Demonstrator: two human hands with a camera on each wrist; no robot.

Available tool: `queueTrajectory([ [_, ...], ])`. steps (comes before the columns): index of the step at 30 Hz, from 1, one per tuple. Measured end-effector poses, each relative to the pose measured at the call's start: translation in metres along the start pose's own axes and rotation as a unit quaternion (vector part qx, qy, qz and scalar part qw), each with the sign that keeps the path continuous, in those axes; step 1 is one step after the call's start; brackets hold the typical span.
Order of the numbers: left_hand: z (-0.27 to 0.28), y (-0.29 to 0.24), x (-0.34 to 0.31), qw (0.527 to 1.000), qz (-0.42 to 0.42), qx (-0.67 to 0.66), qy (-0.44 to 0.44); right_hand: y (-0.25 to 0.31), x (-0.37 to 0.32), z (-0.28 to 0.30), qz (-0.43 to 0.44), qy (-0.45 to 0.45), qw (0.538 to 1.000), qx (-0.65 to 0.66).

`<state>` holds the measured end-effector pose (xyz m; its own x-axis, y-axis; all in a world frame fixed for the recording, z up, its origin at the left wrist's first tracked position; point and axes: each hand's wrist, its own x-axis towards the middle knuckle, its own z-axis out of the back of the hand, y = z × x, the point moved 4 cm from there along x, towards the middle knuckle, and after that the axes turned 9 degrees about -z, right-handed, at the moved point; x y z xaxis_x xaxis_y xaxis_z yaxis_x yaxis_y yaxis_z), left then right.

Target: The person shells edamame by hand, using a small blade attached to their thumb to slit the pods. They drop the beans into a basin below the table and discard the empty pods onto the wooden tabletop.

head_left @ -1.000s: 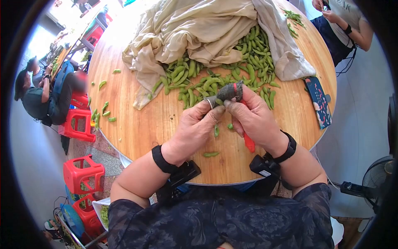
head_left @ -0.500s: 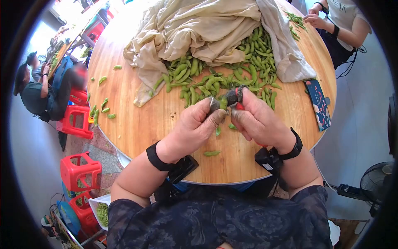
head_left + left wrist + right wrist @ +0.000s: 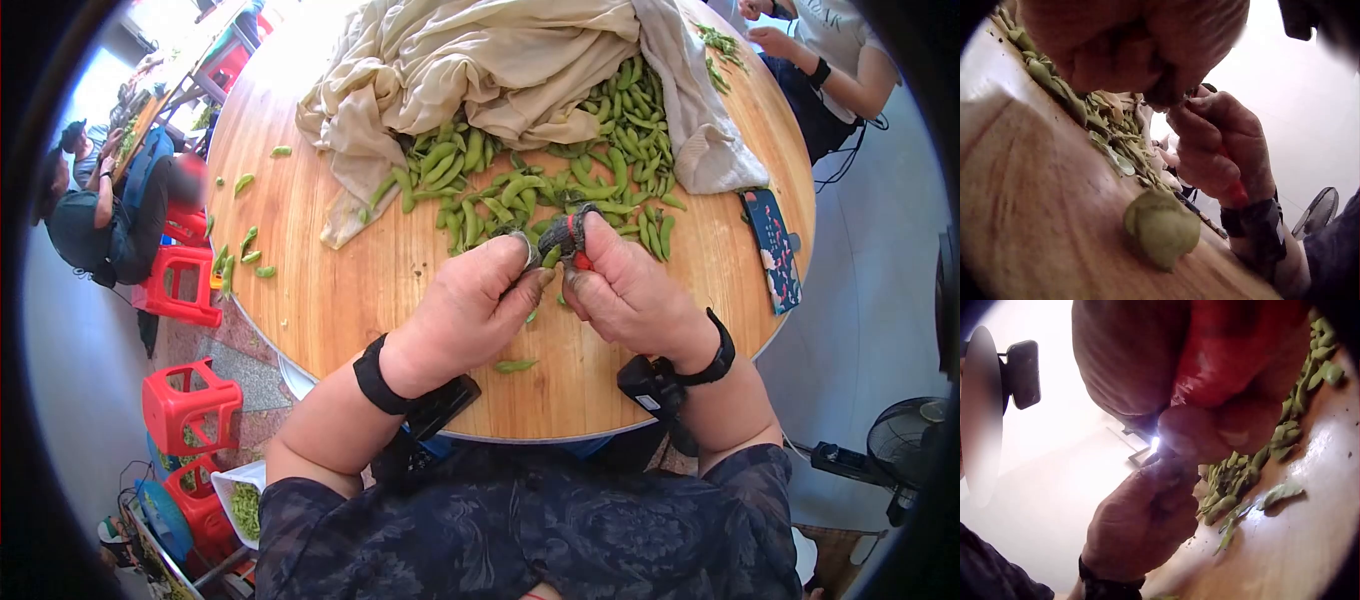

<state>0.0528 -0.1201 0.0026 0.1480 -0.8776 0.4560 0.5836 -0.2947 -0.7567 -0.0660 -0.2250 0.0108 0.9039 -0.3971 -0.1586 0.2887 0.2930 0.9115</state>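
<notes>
In the head view, my left hand [image 3: 465, 305] pinches a green soybean pod [image 3: 551, 257] between thumb and forefinger, over the near middle of the table. Right beside it, my right hand [image 3: 640, 290] grips a red-handled tool [image 3: 1222, 356], whose working end is hidden by the fingers. A dark wrap with a red band [image 3: 563, 235] covers the right forefinger, and a grey cover sits on the left one. Both hands' fingertips meet around the pod. Beyond them lies a heap of soybean pods [image 3: 630, 130]. One single pod [image 3: 516, 366] lies near the table's front edge.
A beige cloth [image 3: 460, 70] covers part of the heap on the round wooden table [image 3: 330, 290]. At the right lies a dark flowered case [image 3: 770, 250]; a few loose pods [image 3: 250, 240] are at the left. Another person [image 3: 840, 70] is at the right edge. Red stools [image 3: 190, 400] stand left.
The hands drew apart by half a second ago, showing the pod in the left fingers, then came together again. The red handle below the right hand has gone from sight in the head view.
</notes>
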Motion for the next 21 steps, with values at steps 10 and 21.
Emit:
queueTrajectory([
  [10,-0.007,0.006,-0.010,0.781,0.281,-0.555,0.060,0.015,-0.011,-0.005,-0.023,0.089,0.959,0.269],
  [21,-0.010,0.010,-0.007,0.915,0.213,-0.335,0.077,0.006,-0.005,-0.006,0.154,-0.091,0.981,-0.077],
])
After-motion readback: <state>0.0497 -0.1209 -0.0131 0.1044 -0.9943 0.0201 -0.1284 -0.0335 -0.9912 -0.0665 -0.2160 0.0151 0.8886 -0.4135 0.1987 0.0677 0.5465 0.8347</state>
